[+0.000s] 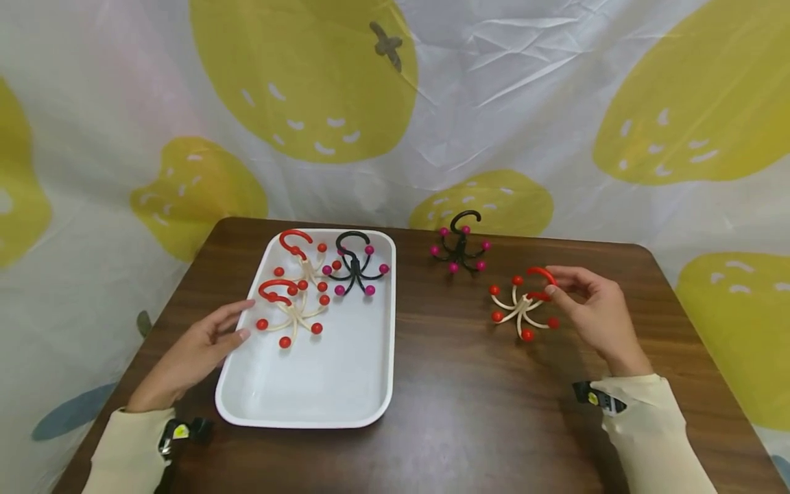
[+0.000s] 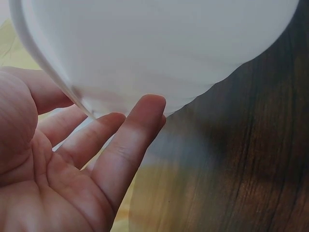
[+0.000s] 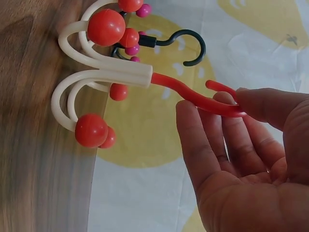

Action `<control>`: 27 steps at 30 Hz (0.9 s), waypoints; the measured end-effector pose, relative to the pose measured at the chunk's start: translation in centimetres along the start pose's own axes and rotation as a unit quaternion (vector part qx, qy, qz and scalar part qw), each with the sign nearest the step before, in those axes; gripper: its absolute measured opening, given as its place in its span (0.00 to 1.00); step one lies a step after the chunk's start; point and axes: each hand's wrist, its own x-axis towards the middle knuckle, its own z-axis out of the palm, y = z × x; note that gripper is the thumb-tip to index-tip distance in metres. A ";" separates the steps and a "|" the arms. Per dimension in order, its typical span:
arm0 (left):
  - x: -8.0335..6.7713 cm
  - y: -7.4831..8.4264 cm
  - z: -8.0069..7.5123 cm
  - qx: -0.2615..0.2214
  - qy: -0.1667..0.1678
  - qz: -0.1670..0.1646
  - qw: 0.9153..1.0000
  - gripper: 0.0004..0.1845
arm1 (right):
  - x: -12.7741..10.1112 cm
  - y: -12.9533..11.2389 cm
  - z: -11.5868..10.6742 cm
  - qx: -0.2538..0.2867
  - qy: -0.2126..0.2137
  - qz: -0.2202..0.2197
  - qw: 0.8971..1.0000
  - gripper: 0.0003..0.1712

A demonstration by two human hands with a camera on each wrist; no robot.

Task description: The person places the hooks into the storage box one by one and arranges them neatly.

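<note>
A cream hanger with red ball tips and a red hook (image 1: 523,304) stands on the brown table (image 1: 469,398) at the right. My right hand (image 1: 555,288) pinches its red hook between thumb and fingers; the right wrist view shows the red hook (image 3: 203,96) under the thumb of that hand (image 3: 231,111). My left hand (image 1: 237,322) lies with straight fingers against the left rim of the white tray (image 1: 389,329). In the left wrist view the fingers (image 2: 130,130) sit under the tray's edge (image 2: 159,48). Inside the tray lie two cream and red hangers (image 1: 290,309) and a black hanger with magenta tips (image 1: 354,267).
Another black hanger with magenta tips (image 1: 459,247) stands on the table behind the held one. A white cloth printed with yellow fruit (image 1: 432,103) hangs behind the table. The table's edges fall away at left, right and front.
</note>
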 end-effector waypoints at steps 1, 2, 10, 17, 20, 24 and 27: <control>0.0 0.0 0.0 0.000 0.001 0.002 1.000 0.35 | 0.0 0.0 -0.1 -0.004 0.001 -0.002 1.000 0.19; 0.1 0.1 0.0 0.001 0.003 0.003 1.000 0.35 | 0.1 0.0 -0.1 -0.005 0.001 -0.002 1.000 0.19; 0.2 0.1 0.0 0.013 0.007 -0.001 1.000 0.35 | 0.0 -0.1 -0.3 0.018 -0.004 -0.005 1.000 0.20; 0.2 0.1 0.0 0.012 0.009 -0.004 1.000 0.35 | 0.4 -0.4 -0.3 0.019 -0.003 -0.007 1.000 0.19; 0.2 0.1 0.0 0.013 0.008 -0.003 1.000 0.35 | 0.5 -0.5 -0.3 0.026 -0.004 -0.002 1.000 0.20; 0.2 0.1 0.0 0.014 0.009 -0.008 1.000 0.35 | 0.4 -0.5 -0.3 0.027 -0.009 0.003 1.000 0.21; 0.1 0.2 0.1 0.014 0.008 -0.009 1.000 0.35 | 0.3 -0.5 -0.3 0.045 -0.013 0.002 0.999 0.22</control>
